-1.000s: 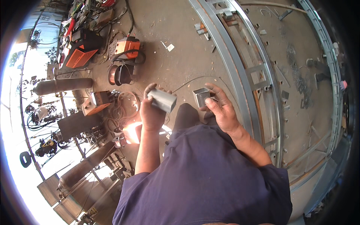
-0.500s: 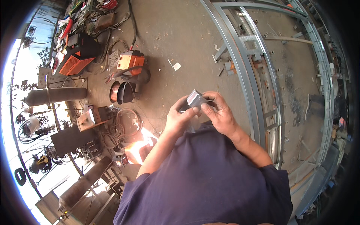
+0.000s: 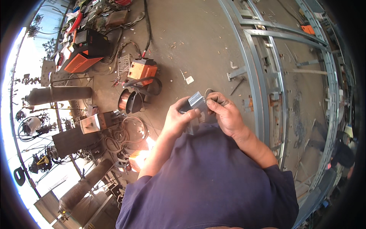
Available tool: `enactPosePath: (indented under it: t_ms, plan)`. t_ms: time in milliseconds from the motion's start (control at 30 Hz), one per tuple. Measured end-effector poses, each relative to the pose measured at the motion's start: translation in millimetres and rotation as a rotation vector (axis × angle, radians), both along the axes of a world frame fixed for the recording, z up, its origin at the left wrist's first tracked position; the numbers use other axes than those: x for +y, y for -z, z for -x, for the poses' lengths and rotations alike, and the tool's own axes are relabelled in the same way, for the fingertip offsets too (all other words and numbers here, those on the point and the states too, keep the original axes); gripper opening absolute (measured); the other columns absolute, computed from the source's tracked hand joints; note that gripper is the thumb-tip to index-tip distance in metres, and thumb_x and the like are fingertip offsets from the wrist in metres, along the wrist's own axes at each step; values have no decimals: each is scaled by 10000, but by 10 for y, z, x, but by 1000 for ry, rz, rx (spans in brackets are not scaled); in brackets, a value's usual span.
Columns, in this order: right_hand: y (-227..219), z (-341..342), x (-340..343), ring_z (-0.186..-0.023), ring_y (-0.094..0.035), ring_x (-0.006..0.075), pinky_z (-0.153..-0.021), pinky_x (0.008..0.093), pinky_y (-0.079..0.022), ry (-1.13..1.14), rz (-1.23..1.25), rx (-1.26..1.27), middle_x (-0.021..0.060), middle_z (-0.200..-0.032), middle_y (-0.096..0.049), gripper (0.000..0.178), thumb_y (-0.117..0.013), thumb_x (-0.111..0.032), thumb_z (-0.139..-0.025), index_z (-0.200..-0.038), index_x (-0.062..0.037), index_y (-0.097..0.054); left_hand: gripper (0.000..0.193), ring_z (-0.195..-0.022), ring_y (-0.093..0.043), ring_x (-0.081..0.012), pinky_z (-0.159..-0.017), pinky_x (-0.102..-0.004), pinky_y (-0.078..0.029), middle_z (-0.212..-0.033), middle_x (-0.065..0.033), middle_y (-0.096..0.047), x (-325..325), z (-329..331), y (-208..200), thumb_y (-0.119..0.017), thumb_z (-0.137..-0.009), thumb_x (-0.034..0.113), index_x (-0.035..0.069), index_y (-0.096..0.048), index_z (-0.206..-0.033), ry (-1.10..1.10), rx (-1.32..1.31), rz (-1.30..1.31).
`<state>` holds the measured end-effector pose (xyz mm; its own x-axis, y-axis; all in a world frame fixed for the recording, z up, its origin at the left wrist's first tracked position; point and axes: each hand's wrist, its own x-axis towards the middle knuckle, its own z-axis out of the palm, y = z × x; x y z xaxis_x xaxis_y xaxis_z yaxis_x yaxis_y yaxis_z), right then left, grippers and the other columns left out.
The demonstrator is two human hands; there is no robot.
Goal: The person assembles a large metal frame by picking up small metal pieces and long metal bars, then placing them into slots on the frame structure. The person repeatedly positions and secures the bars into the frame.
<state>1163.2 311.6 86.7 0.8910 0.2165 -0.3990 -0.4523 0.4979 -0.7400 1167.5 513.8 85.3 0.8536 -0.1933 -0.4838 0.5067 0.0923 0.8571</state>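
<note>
In front of my chest, a small box-shaped packet (image 3: 196, 100) with a shiny silvery top and grey sides is gripped in my left hand (image 3: 180, 116), the thumb across its near side. Below it shows a see-through, film-like part (image 3: 193, 126). My right hand (image 3: 225, 112) is beside the packet's right edge, thumb and fingers pinched together. A thin curved strip (image 3: 207, 92) sticks up at those fingertips; I cannot tell whether it is joined to the packet.
Left stand an orange-and-black machine (image 3: 143, 70), a copper-coloured wire spool (image 3: 125, 100), coiled hoses (image 3: 127, 133) and gas cylinders (image 3: 61, 95). Right lies a long steel frame (image 3: 256, 76). Beyond it, at the far right, is a person in dark clothes (image 3: 341, 152).
My right hand has drawn slightly right of the packet, and its fingers now pinch at the edge. The thin strip now shows. The surroundings have shifted rightward in view.
</note>
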Motion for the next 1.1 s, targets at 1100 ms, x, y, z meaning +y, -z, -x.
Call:
enactPosePath:
  t_ms: [1100]
  plan:
    - [-161, -3755, -67, -801, -593, 84, -708, 258, -494, 83, 194, -48, 7, -939, -705, 148, -748, -165, -976, -1081, -61, -755, 668, -846, -715, -228, -736, -353, -586, -1056, -147, -723, 28, -4264, -99, -823, -786, 248, -104, -609, -1312, 379, -34, 67]
